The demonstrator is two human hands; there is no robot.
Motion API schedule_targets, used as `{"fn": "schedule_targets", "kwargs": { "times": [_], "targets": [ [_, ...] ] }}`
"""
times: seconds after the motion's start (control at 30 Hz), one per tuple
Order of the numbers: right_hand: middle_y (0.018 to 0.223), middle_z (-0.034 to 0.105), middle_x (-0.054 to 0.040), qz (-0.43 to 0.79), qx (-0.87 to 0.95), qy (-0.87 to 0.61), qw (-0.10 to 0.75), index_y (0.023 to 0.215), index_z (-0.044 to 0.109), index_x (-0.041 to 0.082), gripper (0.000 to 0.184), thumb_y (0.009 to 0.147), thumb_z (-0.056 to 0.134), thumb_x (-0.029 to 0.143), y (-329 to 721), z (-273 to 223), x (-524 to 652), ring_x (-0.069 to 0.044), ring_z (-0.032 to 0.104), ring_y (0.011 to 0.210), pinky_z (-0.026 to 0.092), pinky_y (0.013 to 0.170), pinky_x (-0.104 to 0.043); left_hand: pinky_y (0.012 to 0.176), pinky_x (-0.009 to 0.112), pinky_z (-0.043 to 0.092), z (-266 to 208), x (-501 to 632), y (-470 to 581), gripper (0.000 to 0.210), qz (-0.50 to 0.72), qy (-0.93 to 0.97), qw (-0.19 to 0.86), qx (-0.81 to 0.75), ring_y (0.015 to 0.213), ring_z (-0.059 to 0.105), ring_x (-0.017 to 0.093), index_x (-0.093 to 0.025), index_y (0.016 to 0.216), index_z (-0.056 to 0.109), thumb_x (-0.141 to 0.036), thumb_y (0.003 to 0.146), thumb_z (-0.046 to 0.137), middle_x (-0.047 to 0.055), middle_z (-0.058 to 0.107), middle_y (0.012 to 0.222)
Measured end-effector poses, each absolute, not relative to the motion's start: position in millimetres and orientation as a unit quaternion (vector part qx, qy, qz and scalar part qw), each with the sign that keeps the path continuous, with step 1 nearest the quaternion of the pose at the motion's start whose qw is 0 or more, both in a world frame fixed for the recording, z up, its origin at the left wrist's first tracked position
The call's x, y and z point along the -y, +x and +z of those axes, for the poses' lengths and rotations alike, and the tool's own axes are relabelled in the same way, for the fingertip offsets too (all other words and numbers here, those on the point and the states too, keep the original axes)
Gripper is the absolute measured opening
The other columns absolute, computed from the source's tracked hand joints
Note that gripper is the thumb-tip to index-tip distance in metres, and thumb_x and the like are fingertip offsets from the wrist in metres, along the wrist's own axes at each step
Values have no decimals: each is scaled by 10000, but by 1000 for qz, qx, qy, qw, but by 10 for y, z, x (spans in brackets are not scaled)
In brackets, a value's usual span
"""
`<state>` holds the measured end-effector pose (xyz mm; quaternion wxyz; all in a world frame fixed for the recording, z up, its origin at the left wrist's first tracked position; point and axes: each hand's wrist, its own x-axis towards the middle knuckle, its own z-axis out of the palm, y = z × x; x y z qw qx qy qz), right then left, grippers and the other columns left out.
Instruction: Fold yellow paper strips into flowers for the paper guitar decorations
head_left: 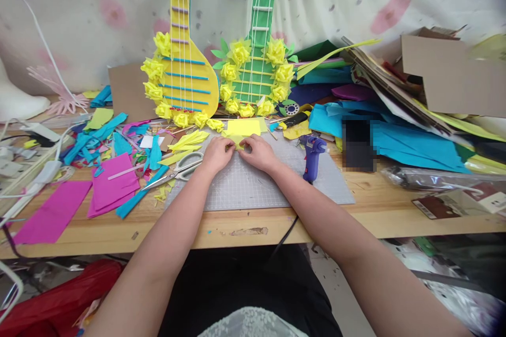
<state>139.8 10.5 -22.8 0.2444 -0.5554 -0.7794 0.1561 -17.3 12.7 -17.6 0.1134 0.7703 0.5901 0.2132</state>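
Note:
My left hand (pixel 219 155) and my right hand (pixel 258 152) meet over the grey cutting mat (pixel 245 189). Between their closed fingertips is a small piece of yellow crepe paper (pixel 236 139); its exact shape is partly covered by the fingers. Just beyond lies a yellow paper sheet (pixel 244 127). Scissors with grey handles (pixel 190 165) rest left of my left hand, beside several yellow paper strips (pixel 187 141). A blue glue gun (pixel 312 158) stands on the mat to the right of my right hand.
A yellow paper guitar (pixel 197 81) and a green one (pixel 255 76), both trimmed with yellow flowers, lean at the back. Magenta sheets (pixel 114 184) and blue scraps (pixel 95 139) cover the left. Blue paper (pixel 411 139), cardboard (pixel 443 76) and a pixelated dark object (pixel 358 145) are at right.

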Motion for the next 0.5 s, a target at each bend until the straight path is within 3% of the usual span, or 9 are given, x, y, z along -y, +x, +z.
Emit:
{"fn": "schedule_targets", "kwargs": {
  "times": [0.2,0.5],
  "targets": [
    [926,604,-56,159,764,-575,248,941,624,175,175,819,533,261,1363,-232,-126,-167,549,907,413,801,-282,815,320,424,-166,-121,-135,259,250,736,149,-612,881,547,196,-188,1025,619,-281,797,538,34,671,866],
    [922,604,-58,155,764,-574,251,936,618,176,167,805,548,252,1367,-262,-140,-173,548,901,415,795,-294,794,355,418,-187,-130,-72,202,246,728,115,-629,934,521,234,-213,949,596,-184,768,511,29,671,832]
  ]
}}
